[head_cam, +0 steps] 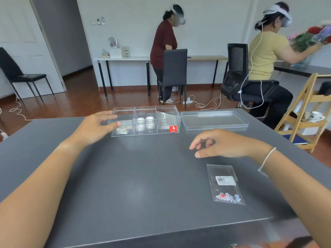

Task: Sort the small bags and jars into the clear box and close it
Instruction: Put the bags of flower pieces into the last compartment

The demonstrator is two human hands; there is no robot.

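Clear box (145, 120) open on grey worktop (143, 176); four jars (145, 124) in middle compartment. Left hand (95, 127) touches box's left end. Right hand (223, 144) empty, above one small bag (225, 184). Lid (215, 119) beside box.

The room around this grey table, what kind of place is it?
Probably an office or workroom used for recording sessions. Two other people wear headsets with trailing cables, plain desks line the white wall, and office chairs stand on the wooden floor.

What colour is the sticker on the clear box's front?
Red with a white logo, on the sticker at the clear box front right corner; head view.
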